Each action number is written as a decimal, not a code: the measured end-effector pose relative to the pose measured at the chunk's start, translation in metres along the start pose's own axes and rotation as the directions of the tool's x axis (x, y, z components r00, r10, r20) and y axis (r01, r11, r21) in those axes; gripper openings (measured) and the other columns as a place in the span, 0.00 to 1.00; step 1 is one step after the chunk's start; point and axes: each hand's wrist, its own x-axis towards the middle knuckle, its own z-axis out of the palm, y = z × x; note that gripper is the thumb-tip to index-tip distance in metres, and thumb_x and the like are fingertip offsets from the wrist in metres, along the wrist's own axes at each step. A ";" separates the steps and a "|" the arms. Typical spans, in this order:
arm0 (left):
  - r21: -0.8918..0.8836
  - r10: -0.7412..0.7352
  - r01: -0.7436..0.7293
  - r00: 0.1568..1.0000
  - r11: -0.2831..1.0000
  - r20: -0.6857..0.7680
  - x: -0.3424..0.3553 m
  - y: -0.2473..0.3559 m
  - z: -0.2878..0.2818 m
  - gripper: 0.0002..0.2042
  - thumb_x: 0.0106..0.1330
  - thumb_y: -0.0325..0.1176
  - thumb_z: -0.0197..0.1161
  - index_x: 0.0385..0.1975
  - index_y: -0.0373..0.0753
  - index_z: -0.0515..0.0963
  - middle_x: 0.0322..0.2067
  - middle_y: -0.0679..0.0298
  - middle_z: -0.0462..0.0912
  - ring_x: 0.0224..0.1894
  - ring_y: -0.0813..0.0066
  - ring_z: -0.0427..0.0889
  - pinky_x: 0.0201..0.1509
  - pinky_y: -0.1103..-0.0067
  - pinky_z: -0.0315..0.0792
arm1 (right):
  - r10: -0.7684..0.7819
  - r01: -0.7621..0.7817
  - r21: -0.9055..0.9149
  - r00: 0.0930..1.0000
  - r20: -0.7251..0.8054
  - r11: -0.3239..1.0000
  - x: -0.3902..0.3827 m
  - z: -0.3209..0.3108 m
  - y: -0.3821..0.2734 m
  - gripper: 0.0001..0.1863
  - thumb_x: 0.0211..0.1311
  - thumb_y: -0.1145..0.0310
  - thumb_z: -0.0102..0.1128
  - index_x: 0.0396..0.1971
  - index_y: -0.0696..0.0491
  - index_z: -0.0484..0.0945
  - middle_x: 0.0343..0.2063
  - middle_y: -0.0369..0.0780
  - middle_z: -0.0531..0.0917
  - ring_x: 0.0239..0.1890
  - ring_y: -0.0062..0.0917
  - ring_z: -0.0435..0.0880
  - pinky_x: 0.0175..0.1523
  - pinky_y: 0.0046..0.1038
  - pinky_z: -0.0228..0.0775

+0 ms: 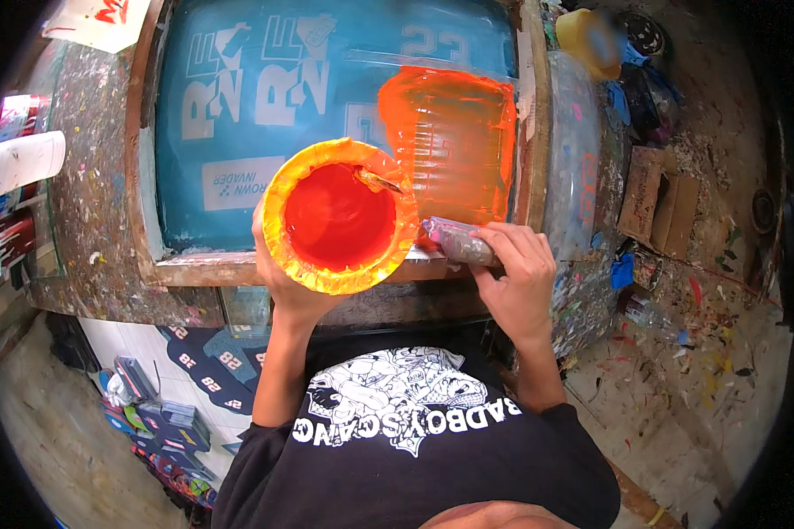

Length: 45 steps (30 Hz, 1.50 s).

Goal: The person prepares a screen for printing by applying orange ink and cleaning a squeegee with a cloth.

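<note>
My left hand grips a round tub from below and its left side, and the tub partly covers that hand. Orange-red ink fills its inside, and yellow-orange ink crusts the rim. A small stick-like piece leans at the inner right edge. Closed around a short, flat, ink-stained squeegee-like tool, my right hand is at the near edge of a printing screen. The screen's teal mesh sits in a wooden frame. Wet orange ink coats its right part, over a stencil area.
The paint-spattered table extends left of the frame, with rolled paper at its edge. To the right are a yellow tape roll, a cardboard box and a plastic bottle. Dark printed fabric pieces lie below at left.
</note>
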 end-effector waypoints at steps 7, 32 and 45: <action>-0.039 0.016 -0.017 1.000 0.999 -0.022 0.003 0.001 0.003 0.51 0.35 0.41 0.87 0.62 0.32 0.65 0.57 0.50 0.72 0.58 0.55 0.77 0.61 0.66 0.73 | -0.083 0.074 0.046 0.971 0.223 0.996 0.024 -0.006 0.002 0.15 0.45 0.72 0.70 0.36 0.53 0.79 0.35 0.38 0.81 0.41 0.36 0.80 0.45 0.36 0.69; 0.029 0.035 -0.035 0.999 0.999 -0.030 0.013 0.010 0.007 0.51 0.34 0.42 0.87 0.61 0.32 0.64 0.53 0.52 0.76 0.55 0.58 0.80 0.59 0.68 0.75 | -0.183 0.188 0.014 0.928 0.325 0.982 0.071 0.013 0.035 0.30 0.49 0.41 0.72 0.27 0.55 0.74 0.23 0.45 0.79 0.30 0.43 0.82 0.34 0.38 0.72; 0.134 0.127 -0.118 0.990 0.984 -0.060 0.023 0.036 0.007 0.45 0.37 0.41 0.86 0.57 0.33 0.69 0.51 0.55 0.76 0.51 0.60 0.81 0.54 0.68 0.77 | -0.167 0.214 -0.074 0.901 0.401 0.974 0.077 0.015 0.041 0.40 0.52 0.28 0.60 0.30 0.58 0.82 0.22 0.49 0.83 0.29 0.44 0.85 0.38 0.42 0.76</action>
